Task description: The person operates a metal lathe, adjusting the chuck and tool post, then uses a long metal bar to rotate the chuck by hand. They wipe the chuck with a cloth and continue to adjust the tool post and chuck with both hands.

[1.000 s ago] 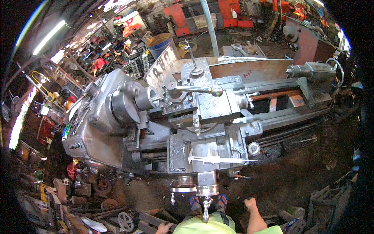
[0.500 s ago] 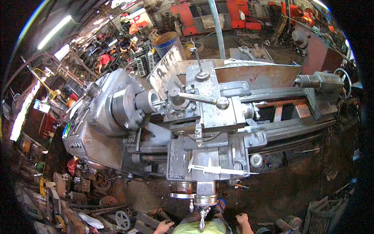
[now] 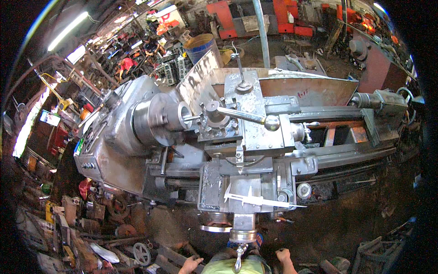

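Observation:
My left hand (image 3: 192, 263) hangs low at the bottom edge, fingers curled in, with nothing visible in it. On the other side of my light green shirt, my right hand (image 3: 283, 255) is also curled and shows no object. Between them juts the cross-slide crank handle (image 3: 238, 258) of a metal lathe; neither hand touches it. A hollow metal cylinder (image 3: 174, 117) sits in the blurred, spinning chuck (image 3: 155, 119). A boring bar (image 3: 193, 118) from the tool post (image 3: 214, 114) reaches its open end. A vernier caliper (image 3: 255, 199) lies on the carriage.
A silver handwheel (image 3: 216, 228) stands out at the carriage's front left. The tailstock (image 3: 381, 100) is at the far right of the bed. Scrap metal and a spoked wheel (image 3: 142, 254) crowd the lower left. Behind the lathe stand a blue drum (image 3: 200, 48) and a post (image 3: 262, 34).
The view has shifted slightly, so the lathe sits a little farther right. The handle on the front-left handwheel no longer shows where it hung. My hands look about the same.

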Available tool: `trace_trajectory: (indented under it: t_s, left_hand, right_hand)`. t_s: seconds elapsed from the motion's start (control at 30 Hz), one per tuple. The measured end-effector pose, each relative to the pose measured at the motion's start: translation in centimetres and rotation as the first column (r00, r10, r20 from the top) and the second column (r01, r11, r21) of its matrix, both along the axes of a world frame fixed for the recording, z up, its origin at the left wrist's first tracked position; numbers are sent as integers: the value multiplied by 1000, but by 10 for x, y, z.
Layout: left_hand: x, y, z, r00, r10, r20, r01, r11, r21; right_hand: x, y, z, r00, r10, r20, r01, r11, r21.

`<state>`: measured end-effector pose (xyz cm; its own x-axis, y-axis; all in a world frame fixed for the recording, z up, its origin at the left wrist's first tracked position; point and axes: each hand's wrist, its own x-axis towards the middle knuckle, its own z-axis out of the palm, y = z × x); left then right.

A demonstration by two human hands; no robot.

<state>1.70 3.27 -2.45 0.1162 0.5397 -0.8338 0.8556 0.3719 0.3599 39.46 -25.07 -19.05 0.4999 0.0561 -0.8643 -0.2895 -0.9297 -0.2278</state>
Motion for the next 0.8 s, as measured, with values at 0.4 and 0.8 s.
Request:
trace_trajectory:
  t_s: [0.4,0.8]
  left_hand:
    - [8,-6,11,957,-110,-268,113,994,-2]
    - [13,3,13,978,-70,-194,79,996,41]
  right_hand:
    - [-6,-15,-10,999,37,-12,-38,998,-55]
    - [3,11,32,990,70,-125,-75,996,-38]
